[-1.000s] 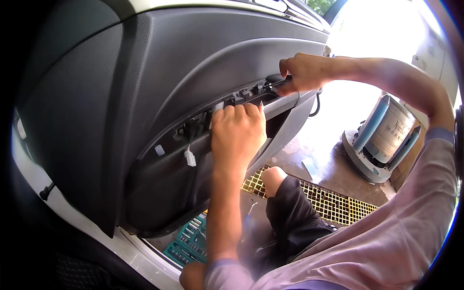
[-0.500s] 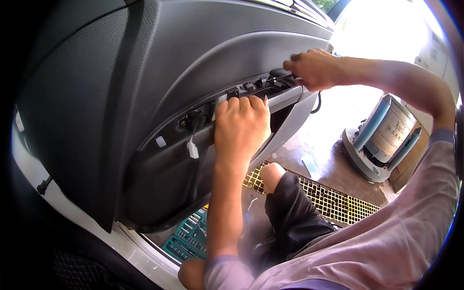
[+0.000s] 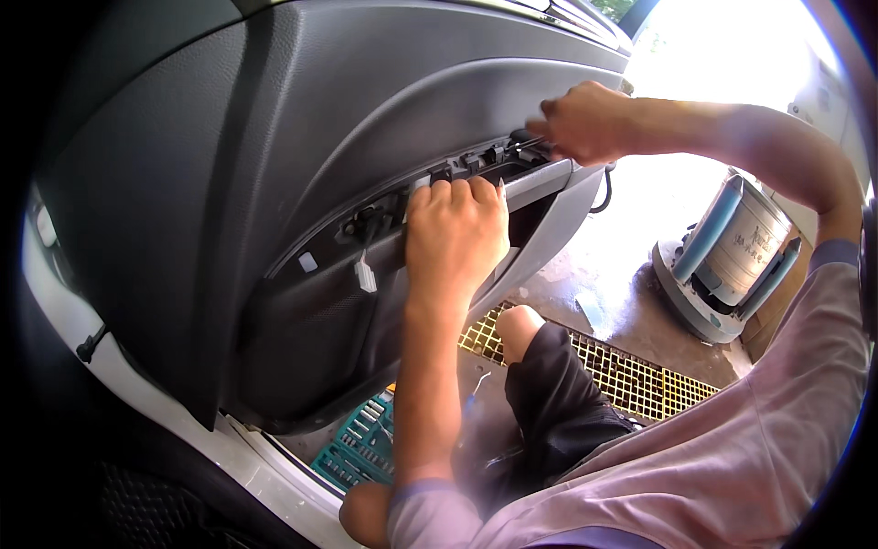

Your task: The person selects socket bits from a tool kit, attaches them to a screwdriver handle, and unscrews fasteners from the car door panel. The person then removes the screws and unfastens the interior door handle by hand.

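A dark grey car door panel (image 3: 393,101) stands in front of me, with its armrest trim (image 3: 540,179) running across the middle. My left hand (image 3: 457,224) is closed over the trim's upper edge, knuckles up. At the trim's far right end, my right hand (image 3: 590,123) is closed, its fingers partly blurred. A thin-shafted tool (image 3: 529,144) shows beside its fingers; the handle is hidden in the hand. Black clips and brackets (image 3: 470,164) line the open recess between my hands. Left of my left hand, a white plug connector (image 3: 366,276) hangs on a wire.
A teal socket-set case (image 3: 352,448) lies open below the door, with a small blue-handled tool (image 3: 476,389) near it. Yellow floor grating (image 3: 622,373) runs beyond my knee. A silver and blue cylindrical machine (image 3: 736,247) stands on the right.
My right hand has shifted slightly left and up, turning at the wrist. The left hand keeps its grip on the trim. The door panel looks almost unmoved.
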The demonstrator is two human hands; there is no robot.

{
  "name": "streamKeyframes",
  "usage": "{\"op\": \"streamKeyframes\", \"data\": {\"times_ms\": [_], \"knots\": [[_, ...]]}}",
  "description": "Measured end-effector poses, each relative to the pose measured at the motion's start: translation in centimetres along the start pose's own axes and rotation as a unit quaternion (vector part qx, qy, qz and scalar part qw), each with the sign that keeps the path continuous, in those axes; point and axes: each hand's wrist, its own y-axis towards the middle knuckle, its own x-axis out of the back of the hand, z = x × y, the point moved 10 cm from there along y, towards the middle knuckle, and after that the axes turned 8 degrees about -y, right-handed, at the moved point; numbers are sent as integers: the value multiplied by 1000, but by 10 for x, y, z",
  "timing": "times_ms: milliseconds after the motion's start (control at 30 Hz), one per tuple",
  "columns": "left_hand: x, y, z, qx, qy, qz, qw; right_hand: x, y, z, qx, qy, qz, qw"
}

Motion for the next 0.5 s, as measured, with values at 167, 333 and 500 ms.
{"op": "streamKeyframes", "data": {"times_ms": [167, 333, 500], "knots": [[1, 3, -1, -6, 0, -5, 1000, 2, -5, 25, 122, -194, -11, 973], [-4, 6, -3, -2, -11, -11, 1000, -45, -8, -33, -235, 306, 269, 882], [7, 2, -3, -10, 7, -17, 1000, 10, -12, 20, 79, -103, 14, 991]]}}
